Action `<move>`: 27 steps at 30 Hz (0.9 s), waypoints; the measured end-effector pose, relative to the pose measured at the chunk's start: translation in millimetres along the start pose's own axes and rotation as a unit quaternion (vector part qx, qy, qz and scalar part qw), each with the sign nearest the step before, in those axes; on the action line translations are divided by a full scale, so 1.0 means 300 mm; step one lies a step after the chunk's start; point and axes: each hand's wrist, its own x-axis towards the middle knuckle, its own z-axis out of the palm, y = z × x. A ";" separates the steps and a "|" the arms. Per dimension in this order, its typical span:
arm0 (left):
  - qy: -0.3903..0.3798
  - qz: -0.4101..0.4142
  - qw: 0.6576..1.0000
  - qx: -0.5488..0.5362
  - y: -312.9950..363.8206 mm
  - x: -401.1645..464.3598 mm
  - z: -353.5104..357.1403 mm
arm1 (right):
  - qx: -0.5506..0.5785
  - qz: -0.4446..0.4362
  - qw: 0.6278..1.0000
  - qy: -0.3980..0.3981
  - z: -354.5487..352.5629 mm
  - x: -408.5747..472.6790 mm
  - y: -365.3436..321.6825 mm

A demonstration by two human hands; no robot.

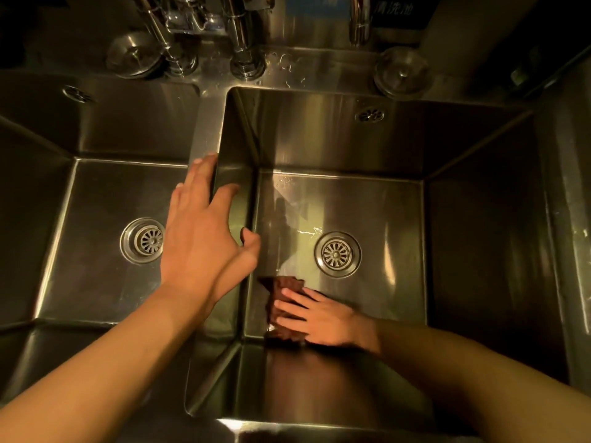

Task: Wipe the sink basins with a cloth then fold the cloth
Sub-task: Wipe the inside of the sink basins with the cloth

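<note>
Two steel sink basins lie side by side, the left basin [96, 193] and the right basin [367, 199], split by a narrow divider [204, 129]. A dark brown cloth [281, 289] lies crumpled on the right basin's floor at its near left corner. My right hand [319, 314] presses flat on the cloth with fingers spread, covering its right part. My left hand [204, 231] rests on the divider with fingers apart and holds nothing.
Each basin has a round drain, one on the left [144, 240] and one on the right [337, 254]. Faucet pipes [246, 43] rise from the back ledge, with two round drain stoppers [134, 54] [401, 71] beside them. Water drops lie on the ledge.
</note>
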 end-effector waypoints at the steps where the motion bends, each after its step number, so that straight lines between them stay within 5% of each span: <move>1: -0.001 0.000 1.000 0.000 0.001 0.000 -0.002 | -0.004 0.002 1.000 0.010 -0.028 0.056 -0.013; 5: -0.002 -0.002 1.000 -0.006 0.010 -0.001 -0.012 | 0.029 0.011 0.996 0.085 -0.159 0.212 0.051; 8: -0.003 -0.004 1.000 -0.011 0.013 0.001 -0.013 | 0.143 0.147 0.965 0.161 -0.218 0.253 0.206; 11: -0.003 -0.001 1.000 -0.013 0.011 -0.002 -0.011 | 0.168 0.298 0.928 0.152 -0.271 0.249 0.424; 16: 0.003 -0.001 1.000 -0.007 0.007 -0.003 -0.005 | 0.171 0.350 0.907 0.160 -0.254 0.084 0.626; 22: 0.006 -0.009 1.000 -0.027 0.006 -0.002 -0.001 | 0.231 0.553 0.775 0.203 0.010 -0.250 0.541; 24: 0.007 -0.009 1.000 -0.028 0.006 -0.001 0.000 | 0.219 0.562 0.775 0.190 0.081 -0.325 0.474; 27: 0.005 -0.005 1.000 -0.022 0.004 0.000 -0.001 | 0.191 0.512 0.825 0.145 0.145 -0.385 0.329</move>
